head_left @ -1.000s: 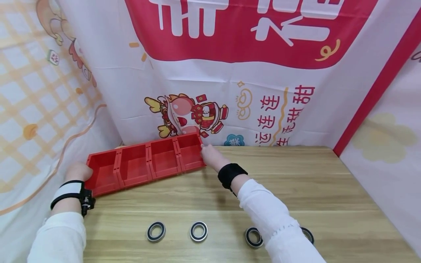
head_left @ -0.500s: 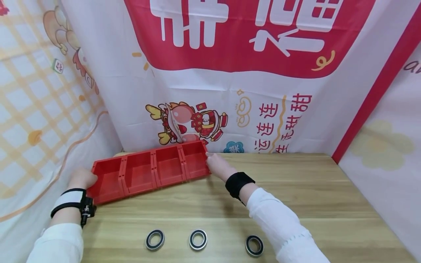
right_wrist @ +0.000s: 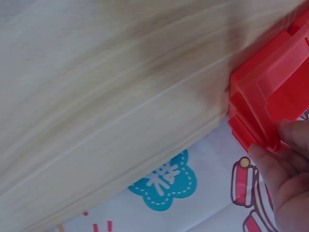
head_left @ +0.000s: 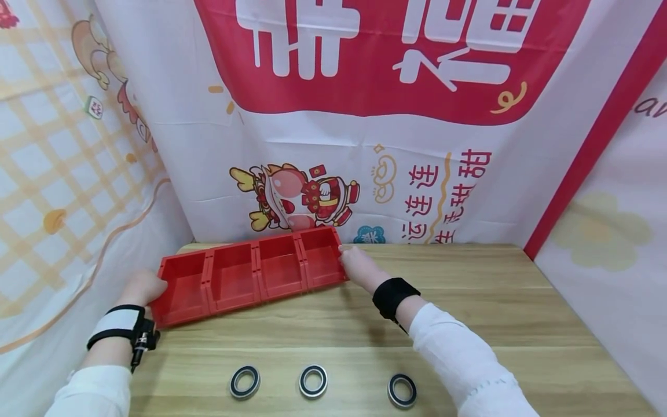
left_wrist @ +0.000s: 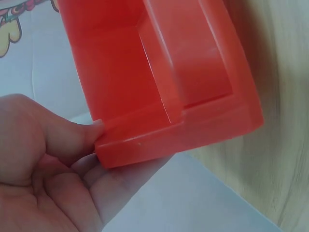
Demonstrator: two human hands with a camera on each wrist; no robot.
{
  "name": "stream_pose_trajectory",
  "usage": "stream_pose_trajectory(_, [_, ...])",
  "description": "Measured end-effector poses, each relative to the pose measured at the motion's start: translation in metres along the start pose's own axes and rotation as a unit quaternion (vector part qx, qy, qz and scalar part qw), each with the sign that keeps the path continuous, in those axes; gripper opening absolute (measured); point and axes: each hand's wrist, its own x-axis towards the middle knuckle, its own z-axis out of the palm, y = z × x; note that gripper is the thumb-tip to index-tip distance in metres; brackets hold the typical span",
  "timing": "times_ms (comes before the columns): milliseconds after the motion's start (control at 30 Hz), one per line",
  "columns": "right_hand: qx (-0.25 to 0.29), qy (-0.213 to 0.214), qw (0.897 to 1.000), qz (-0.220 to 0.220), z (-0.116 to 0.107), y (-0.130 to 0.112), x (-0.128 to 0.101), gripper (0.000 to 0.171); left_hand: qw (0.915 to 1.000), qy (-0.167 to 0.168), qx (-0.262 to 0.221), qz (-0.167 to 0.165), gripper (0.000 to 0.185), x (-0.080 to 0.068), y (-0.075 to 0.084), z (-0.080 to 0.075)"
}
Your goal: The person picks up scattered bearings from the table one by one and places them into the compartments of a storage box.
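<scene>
I see the left hand (head_left: 142,288) and right hand (head_left: 358,267) grasping opposite ends of the red plastic four-compartment tray (head_left: 250,277), fingers pinching its end walls, on the wooden desk (head_left: 521,324).

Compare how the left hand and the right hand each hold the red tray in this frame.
The left hand grips the near-left end of the red plastic four-compartment tray, thumb on its end wall and fingers beneath the corner; the right hand pinches the far-right corner's rim with its fingertips. The left hand lies at the table's left edge beside the cloth; the right hand reaches farther back, near the printed backdrop. Both wear wrist straps and hold the same tray.
</scene>
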Motion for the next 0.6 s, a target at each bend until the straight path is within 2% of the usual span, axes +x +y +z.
stream_pose_trajectory(100, [0.056,0.010,0.998,0.028,0.000,0.005,-0.004,0.019,0.9999,-0.001,-0.005,0.013,0.021,-0.002,0.004,0.003])
stream_pose_trajectory(233, [0.120,0.037,0.988,0.087,-0.001,0.012,-0.009,0.013,0.9997,-0.004,-0.004,0.023,0.019,-0.006,0.014,0.008])
stream_pose_trajectory(467, [0.064,0.131,0.984,0.105,-0.004,0.026,-0.019,0.009,0.9991,0.000,0.003,0.042,0.020,-0.008,0.033,0.021])
stream_pose_trajectory(600, [0.074,0.142,0.977,0.143,-0.005,0.037,-0.027,0.008,0.9984,0.001,0.013,0.055,0.021,-0.010,0.042,0.028])
